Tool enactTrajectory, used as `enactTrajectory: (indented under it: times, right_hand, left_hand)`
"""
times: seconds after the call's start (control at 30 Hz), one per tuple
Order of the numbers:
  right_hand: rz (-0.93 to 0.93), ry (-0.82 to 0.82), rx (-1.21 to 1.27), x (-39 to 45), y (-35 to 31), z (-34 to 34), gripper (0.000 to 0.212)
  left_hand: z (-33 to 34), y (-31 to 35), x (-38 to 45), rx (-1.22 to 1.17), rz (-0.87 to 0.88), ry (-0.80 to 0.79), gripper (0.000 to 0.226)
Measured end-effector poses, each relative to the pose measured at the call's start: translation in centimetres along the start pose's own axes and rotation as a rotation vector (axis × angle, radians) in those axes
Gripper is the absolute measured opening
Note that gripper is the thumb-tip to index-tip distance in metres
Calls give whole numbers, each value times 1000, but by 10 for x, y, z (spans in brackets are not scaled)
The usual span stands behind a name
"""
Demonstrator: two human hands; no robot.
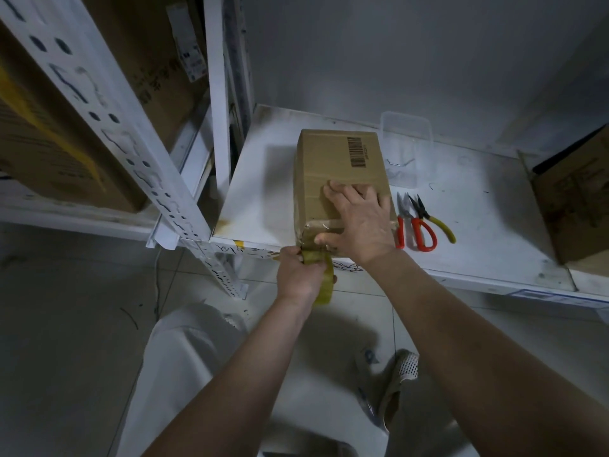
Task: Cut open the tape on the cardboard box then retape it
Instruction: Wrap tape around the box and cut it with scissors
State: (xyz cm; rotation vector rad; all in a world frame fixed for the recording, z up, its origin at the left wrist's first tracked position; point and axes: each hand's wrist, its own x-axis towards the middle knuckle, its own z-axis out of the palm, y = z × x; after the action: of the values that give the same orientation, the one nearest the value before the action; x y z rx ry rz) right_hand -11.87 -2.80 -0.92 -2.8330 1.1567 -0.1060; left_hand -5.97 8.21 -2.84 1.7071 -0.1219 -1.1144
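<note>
White metal shelving [260, 179] stood against a grey wall, and the cardboard box [333, 173] sat at its front edge. Below the box's near face, the left hand [301, 275] was clenched around a yellowish tape roll [324, 278]. On the box's near top corner, the right hand [357, 219] lay spread flat over fresh clear tape. Just right of the box lay red-handled scissors [413, 225] and yellow-handled pliers [435, 219].

Dim, bluish light; soft shadows; wide-angle bending at edges.
</note>
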Motion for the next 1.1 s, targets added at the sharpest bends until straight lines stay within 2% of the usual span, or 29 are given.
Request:
enactTrajectory:
  times: [0.07, 0.13, 0.2, 0.23, 0.27, 0.3, 0.33, 0.4, 0.47, 0.57, 0.7, 0.83, 0.93, 1.0, 1.03, 1.1]
  right_hand:
    - [-36, -48, 70, 4, 7, -7, 86]
    - [-18, -4, 290, -1, 17, -11, 73]
    - [204, 265, 609, -14, 30, -6, 52]
    - [377, 431, 710, -20, 39, 0, 43]
    - [554, 522, 723, -25, 48, 9, 35]
    - [688, 502, 645, -28, 58, 19, 29]
    - [760, 404, 539, -29, 67, 30, 28]
    - [770, 186, 363, -29, 79, 50, 32]
    - [737, 79, 231, -25, 85, 60, 36]
    - [742, 68, 102, -16, 87, 62, 43]
    - [885, 13, 91, -7, 98, 61, 56]
    - [890, -77, 60, -2, 103, 60, 48]
    - [902, -70, 94, -5, 99, 54, 48]
    - [952, 37, 224, -11, 94, 46, 49]
    - [978, 129, 345, -14, 91, 39, 47]
    - [972, 339, 754, -23, 84, 22, 38]
  left_hand:
    - [5, 2, -1, -15, -6, 7, 38]
    - [8, -1, -1, -82, -20, 41, 37]
    - [12, -7, 1, -126, -12, 63, 39]
    - [14, -9, 2, -132, -7, 74, 41]
    - [16, -11, 2, -130, -7, 88, 42]
    - [17, -13, 2, -126, -6, 105, 42]
    - [17, -14, 1, -135, -5, 117, 42]
    - [19, -13, -2, -168, 5, 122, 39]
    - [19, -13, 0, -175, 3, 117, 33]
    - [16, -8, 0, -202, -7, 106, 31]
    - [15, -4, -2, -202, -34, 76, 32]
    - [15, -1, -5, -199, -59, 56, 31]
    - [14, 2, -7, -209, -79, 51, 30]
    - [14, 5, -10, -219, -95, 51, 31]
    - [14, 6, -10, -226, -102, 55, 33]
    - [13, 9, -14, -250, -124, 58, 36]
